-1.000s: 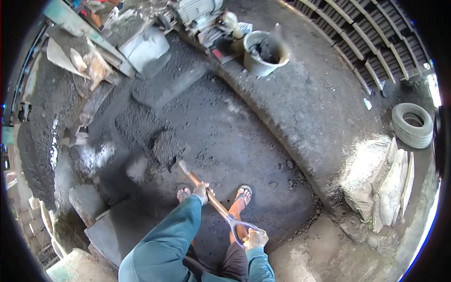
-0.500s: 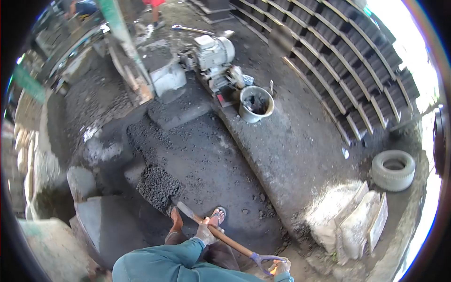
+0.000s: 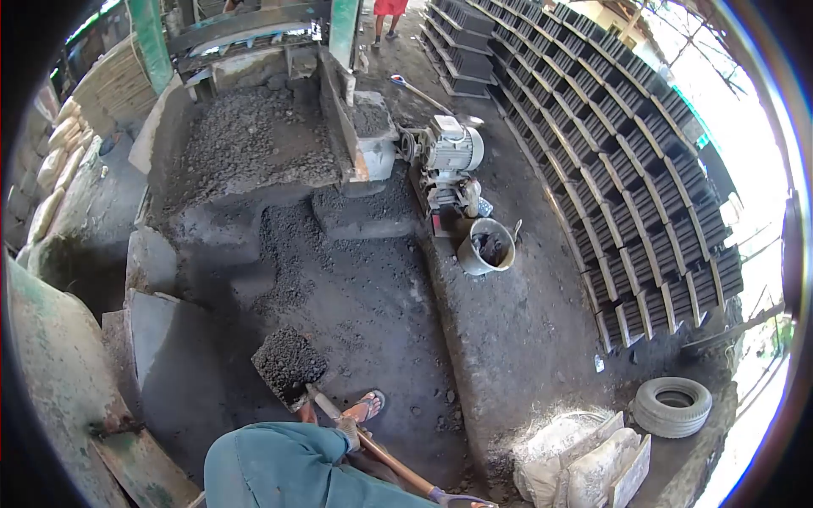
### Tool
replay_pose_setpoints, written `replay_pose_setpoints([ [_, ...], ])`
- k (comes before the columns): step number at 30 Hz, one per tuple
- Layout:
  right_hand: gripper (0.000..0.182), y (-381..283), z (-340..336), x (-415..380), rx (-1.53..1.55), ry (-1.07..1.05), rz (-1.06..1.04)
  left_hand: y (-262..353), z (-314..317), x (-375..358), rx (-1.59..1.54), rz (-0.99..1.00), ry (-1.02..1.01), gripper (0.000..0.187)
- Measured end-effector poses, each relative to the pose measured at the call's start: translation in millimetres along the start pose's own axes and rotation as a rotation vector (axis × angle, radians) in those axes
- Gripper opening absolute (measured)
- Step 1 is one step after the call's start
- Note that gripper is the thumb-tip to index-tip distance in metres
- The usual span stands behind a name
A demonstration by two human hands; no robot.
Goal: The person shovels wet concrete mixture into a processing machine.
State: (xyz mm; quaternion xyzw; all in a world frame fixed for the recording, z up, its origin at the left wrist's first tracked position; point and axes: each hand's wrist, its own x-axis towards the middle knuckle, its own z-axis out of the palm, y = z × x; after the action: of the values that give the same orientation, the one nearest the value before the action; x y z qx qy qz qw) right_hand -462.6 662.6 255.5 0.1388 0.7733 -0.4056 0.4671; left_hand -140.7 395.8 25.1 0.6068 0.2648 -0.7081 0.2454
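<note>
A long wooden-handled shovel [image 3: 388,459] slants across the bottom of the view, its blade hidden under a heap of dark, crumbly mix [image 3: 290,362]. Low on the shaft, near the blade, my left hand [image 3: 348,430] is closed round the wood. The shovel's bluish D-shaped grip [image 3: 449,497] reaches the lower edge; only a sliver of my right hand [image 3: 485,505] shows there, at the grip. My sandalled foot [image 3: 366,406] stands just beyond the shaft. Part of my other foot shows beside the loaded blade.
An electric motor [image 3: 453,146] and a bucket [image 3: 486,246] stand on the raised ledge. Racks of dark blocks [image 3: 610,169] line the right, above a tire [image 3: 673,406]. A walled bay of dark gravel [image 3: 254,135] lies at the back, near another person's legs [image 3: 387,25].
My view has tilted up, showing more of the bay and racks. The loaded shovel has shifted left relative to the floor. My right hand has mostly slipped out of the frame.
</note>
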Motion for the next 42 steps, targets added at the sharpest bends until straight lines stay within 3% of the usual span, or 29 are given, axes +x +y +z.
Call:
replay_pose_setpoints([
  [6,0.010,37.4,68.6,17.9,0.018,-0.128,0.039,72.2,-11.7,-77.5,0.149,0.184,-0.419,0.027],
  [8,0.009,50.0,100.4,28.5,0.043,-0.180,0.065,120.9,27.7,-168.1,-0.036,0.137,-0.403,0.021],
  [10,0.008,60.3,139.8,41.0,0.077,-0.236,0.106,176.5,58.5,-258.1,0.013,0.242,-0.647,0.021],
  [12,0.007,73.2,170.7,47.4,0.123,-0.266,0.158,220.3,70.4,-274.7,0.139,0.608,-0.683,0.020],
  [15,0.006,90.2,155.9,55.4,0.191,-0.241,0.197,221.1,49.9,-256.4,0.125,0.343,-0.608,0.018],
  [18,0.004,132.5,57.2,71.0,0.102,-0.243,-0.102,175.7,2.3,-207.3,0.067,0.115,-0.425,0.016],
  [20,0.006,109.4,53.4,-4.0,0.158,0.008,-0.014,140.6,-19.1,-210.3,0.025,0.073,-0.263,0.017],
  [21,0.007,106.9,50.4,-28.2,0.177,0.033,0.034,135.7,-25.9,-186.7,0.004,0.015,-0.235,0.018],
  [23,0.011,81.5,67.8,-65.7,0.185,-0.002,0.077,132.0,-28.0,-134.7,-0.013,0.018,-0.248,0.019],
  [24,0.019,72.5,77.1,-81.9,0.202,-0.147,0.102,121.7,-26.5,-134.8,-0.007,0.035,-0.237,0.020],
  [26,0.022,107.0,99.5,-58.9,0.247,-0.131,0.009,108.4,-3.2,-139.7,0.000,0.081,-0.221,0.022],
  [28,0.023,51.2,171.1,-120.8,0.198,-0.180,0.107,84.5,-2.9,-103.9,0.061,-0.049,-0.205,0.029],
  [30,0.022,46.6,211.3,-133.4,0.118,-0.159,0.031,60.7,-7.8,-74.3,0.108,-0.038,-0.264,0.036],
  [31,0.021,37.0,226.9,-147.4,0.062,-0.112,0.023,49.4,-5.8,-56.2,0.135,-0.108,-0.174,0.040],
  [32,0.019,42.2,236.1,-142.4,0.047,-0.067,0.051,44.4,-8.0,-36.7,0.157,-0.186,-0.070,0.045],
  [33,0.017,50.3,234.9,-143.5,0.044,-0.018,0.059,32.9,-12.4,-29.0,0.192,-0.169,-0.048,0.055],
  [36,0.017,67.8,252.9,-136.1,-0.028,0.083,0.196,29.6,-36.3,9.2,0.118,-0.303,0.001,0.064],
  [39,0.019,141.2,284.4,-101.2,0.014,0.110,0.235,84.9,-58.3,41.7,0.210,-0.275,-0.066,0.066],
  [40,0.022,149.4,321.6,-91.8,0.156,0.117,0.201,112.5,-68.0,75.4,0.342,-0.189,-0.106,0.065],
  [41,0.022,153.4,356.0,-73.6,0.066,0.049,0.101,147.9,-69.9,114.8,0.618,0.096,-0.029,0.062],
  [42,0.023,113.9,413.7,-81.3,0.217,-0.030,0.155,197.2,-49.0,121.0,0.488,0.219,-0.023,0.060],
])
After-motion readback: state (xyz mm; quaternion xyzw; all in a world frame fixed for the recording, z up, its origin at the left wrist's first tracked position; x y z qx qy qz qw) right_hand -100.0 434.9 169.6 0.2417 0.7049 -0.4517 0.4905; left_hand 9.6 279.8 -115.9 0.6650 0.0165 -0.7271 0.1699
